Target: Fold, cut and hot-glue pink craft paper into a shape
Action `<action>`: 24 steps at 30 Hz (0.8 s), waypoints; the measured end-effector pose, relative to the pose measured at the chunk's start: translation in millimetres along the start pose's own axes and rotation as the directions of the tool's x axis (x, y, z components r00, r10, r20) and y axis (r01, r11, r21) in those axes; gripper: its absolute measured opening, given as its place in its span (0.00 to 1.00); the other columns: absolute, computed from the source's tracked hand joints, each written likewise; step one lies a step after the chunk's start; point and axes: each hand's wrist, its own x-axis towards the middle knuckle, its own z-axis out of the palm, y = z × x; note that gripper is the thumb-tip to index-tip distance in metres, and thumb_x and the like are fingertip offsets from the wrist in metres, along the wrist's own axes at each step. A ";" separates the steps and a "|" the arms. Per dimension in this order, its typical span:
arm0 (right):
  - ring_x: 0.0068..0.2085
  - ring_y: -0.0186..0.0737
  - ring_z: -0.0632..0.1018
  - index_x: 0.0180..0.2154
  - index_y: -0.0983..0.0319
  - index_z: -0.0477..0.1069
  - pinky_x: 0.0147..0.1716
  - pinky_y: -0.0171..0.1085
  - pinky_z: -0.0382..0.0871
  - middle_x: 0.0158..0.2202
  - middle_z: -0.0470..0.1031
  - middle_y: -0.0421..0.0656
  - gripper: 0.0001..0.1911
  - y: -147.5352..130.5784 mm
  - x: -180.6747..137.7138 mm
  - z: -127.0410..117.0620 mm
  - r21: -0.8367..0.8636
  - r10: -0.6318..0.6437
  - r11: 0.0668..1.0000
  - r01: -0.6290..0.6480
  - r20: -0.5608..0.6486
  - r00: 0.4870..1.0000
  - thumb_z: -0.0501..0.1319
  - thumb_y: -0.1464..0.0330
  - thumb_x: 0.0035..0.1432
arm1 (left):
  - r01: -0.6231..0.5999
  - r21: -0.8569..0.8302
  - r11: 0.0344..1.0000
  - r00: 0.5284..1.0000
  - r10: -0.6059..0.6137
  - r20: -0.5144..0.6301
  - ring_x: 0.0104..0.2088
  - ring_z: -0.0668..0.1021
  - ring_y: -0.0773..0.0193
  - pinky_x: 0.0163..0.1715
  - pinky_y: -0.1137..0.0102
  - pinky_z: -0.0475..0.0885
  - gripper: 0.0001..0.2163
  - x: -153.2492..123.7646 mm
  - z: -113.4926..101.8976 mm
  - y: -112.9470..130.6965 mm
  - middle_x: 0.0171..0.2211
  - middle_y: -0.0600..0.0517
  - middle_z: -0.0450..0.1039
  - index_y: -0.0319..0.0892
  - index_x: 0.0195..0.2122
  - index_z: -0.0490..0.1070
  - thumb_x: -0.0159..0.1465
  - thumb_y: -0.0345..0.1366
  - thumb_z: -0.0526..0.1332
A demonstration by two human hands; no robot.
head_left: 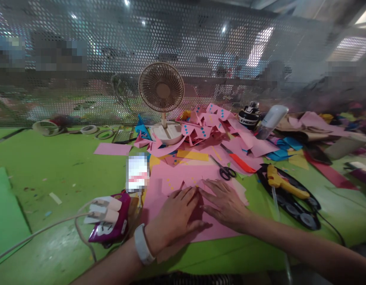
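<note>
A large sheet of pink paper point(159, 178) lies on the green table under both hands. My left hand point(175, 213) rests on it palm down, fingers stretched forward and thumb apart. My right hand point(226, 204) lies flat beside it with fingers spread, close to the left fingertips. A pink piece with small yellow marks point(180, 185) shows just ahead of the fingertips; its lower part is hidden by the hands. Black-handled scissors point(227, 173) lie beyond my right hand. Past them is a cutter knife with an orange-red handle point(241, 163).
A small fan point(162, 89) stands behind a heap of pink cutouts point(201, 126). To the left are a blurred phone point(137, 172) and a purple power strip point(111, 221) with cords. A yellow glue gun point(285, 184) rests on a black tray point(302, 217) at right.
</note>
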 end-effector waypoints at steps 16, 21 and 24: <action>0.62 0.55 0.64 0.61 0.59 0.65 0.58 0.56 0.59 0.64 0.61 0.53 0.29 4.7 12.0 -12.5 -0.024 -0.013 1.000 0.013 -0.015 1.000 0.49 0.51 0.66 | -0.012 0.007 1.000 1.000 0.012 0.000 0.57 0.68 0.47 0.54 0.53 0.64 0.33 1.9 0.1 -0.9 0.57 0.41 0.67 0.37 0.58 0.63 0.64 0.60 0.53; 0.65 0.56 0.60 0.62 0.56 0.63 0.60 0.58 0.55 0.66 0.57 0.52 0.29 6.9 15.5 -3.3 -0.035 -0.061 0.998 0.061 0.016 0.998 0.51 0.50 0.65 | -0.022 0.015 1.000 1.000 0.022 0.003 0.57 0.68 0.47 0.54 0.52 0.65 0.33 2.1 -0.9 0.3 0.58 0.40 0.66 0.36 0.58 0.63 0.64 0.61 0.52; 0.66 0.55 0.58 0.62 0.57 0.62 0.61 0.59 0.54 0.66 0.57 0.53 0.30 10.1 16.1 2.6 -0.029 -0.096 0.995 0.097 0.005 0.995 0.53 0.51 0.64 | -0.029 0.029 0.999 1.000 0.029 0.000 0.56 0.69 0.47 0.54 0.52 0.64 0.32 2.3 -2.7 1.6 0.58 0.40 0.66 0.37 0.58 0.63 0.65 0.59 0.52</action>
